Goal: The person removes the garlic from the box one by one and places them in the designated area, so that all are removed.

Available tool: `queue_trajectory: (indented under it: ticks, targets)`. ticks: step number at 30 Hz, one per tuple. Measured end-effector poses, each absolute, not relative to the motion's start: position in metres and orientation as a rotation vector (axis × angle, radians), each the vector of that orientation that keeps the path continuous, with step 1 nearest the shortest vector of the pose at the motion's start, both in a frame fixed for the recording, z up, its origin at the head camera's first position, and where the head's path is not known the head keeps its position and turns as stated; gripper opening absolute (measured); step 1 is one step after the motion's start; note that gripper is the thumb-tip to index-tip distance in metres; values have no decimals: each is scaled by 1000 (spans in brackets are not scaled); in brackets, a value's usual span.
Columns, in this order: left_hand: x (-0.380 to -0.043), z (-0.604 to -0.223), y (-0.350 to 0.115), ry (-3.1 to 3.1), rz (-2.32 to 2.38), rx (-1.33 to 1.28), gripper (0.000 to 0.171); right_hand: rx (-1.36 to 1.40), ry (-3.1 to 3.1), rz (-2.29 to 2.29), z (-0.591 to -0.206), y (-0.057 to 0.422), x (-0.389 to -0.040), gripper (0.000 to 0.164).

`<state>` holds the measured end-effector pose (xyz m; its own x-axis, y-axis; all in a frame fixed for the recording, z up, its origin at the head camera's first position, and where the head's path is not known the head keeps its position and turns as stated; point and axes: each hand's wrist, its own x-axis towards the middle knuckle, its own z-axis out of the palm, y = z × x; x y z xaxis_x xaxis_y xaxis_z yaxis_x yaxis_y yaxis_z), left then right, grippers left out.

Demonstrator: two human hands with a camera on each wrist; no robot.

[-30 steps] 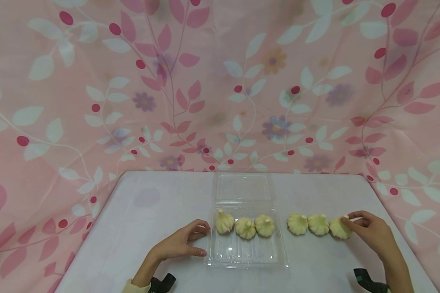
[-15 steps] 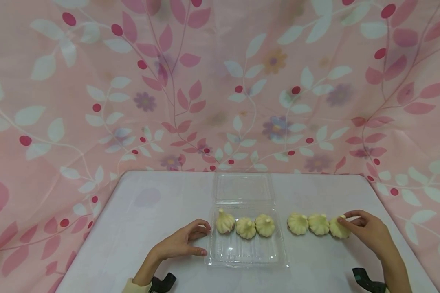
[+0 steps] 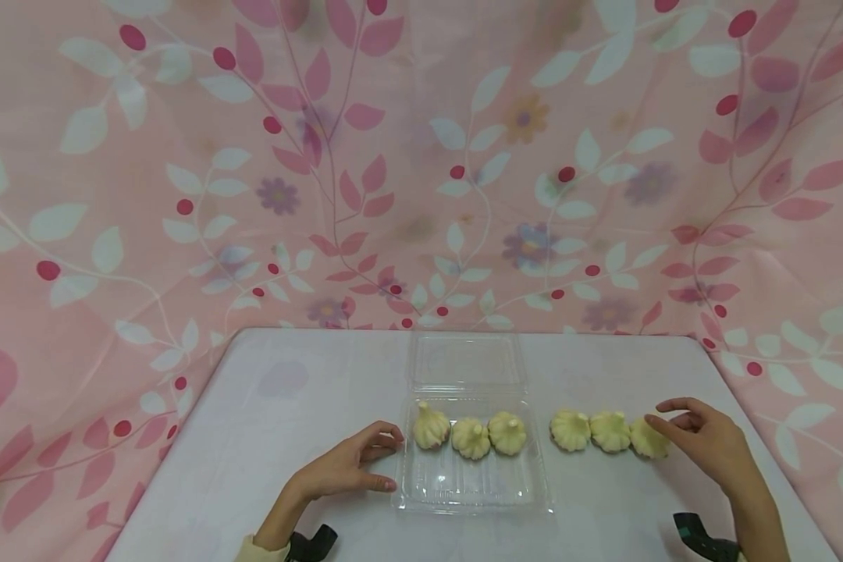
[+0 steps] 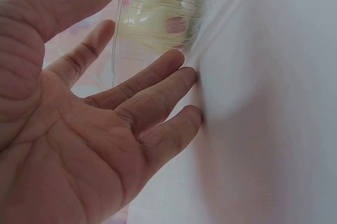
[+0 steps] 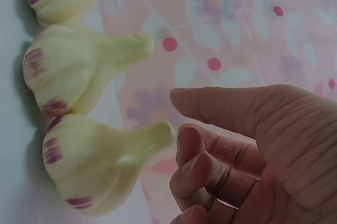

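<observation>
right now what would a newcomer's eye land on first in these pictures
The pink floral backdrop behind the white table would probably strike first. Next come the pale garlic bulbs: three inside the open clear container and three in a row to its right. The left hand is beside the container, the right hand by the row's outermost bulb.

No readable text or labels.
</observation>
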<state>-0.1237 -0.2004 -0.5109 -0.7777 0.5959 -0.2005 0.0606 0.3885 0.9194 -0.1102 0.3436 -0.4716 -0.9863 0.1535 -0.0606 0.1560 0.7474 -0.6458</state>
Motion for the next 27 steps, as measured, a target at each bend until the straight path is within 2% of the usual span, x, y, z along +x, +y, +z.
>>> queue_trajectory:
  ticks: [27]
  targets:
    - [-125,-511,-201,2095,1435,579,64,80,3028,-1179,-447,300,-110,44]
